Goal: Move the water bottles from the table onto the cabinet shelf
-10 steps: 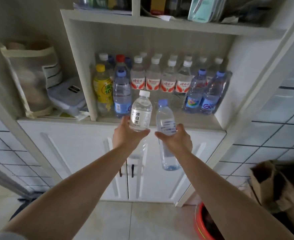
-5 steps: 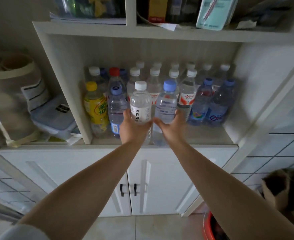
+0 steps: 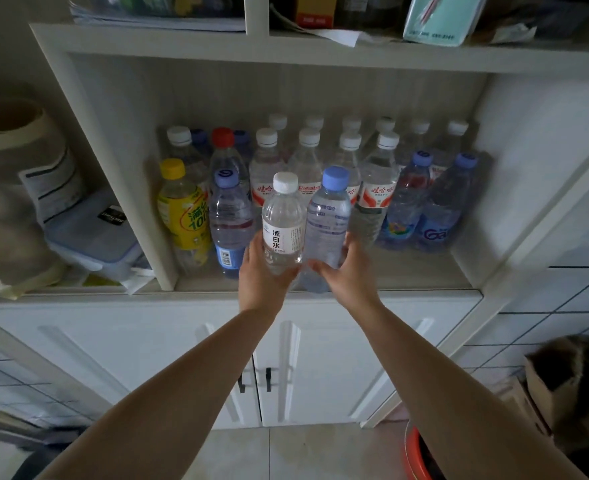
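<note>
My left hand grips a clear water bottle with a white cap and white label. My right hand grips a clear water bottle with a blue cap. Both bottles stand upright, side by side, at the front of the cabinet shelf; their bases are hidden by my hands, so I cannot tell whether they rest on the shelf. Behind them stand several white-capped bottles with red labels.
A yellow drink bottle and a blue-capped bottle stand to the left, two blue-capped bottles to the right. A plastic box sits in the left compartment. A red bucket and a cardboard box stand on the floor.
Both hands have carried the two bottles up from below the shelf edge and forward to the shelf front; the right-hand bottle rose most. The view has come closer to the cabinet.
</note>
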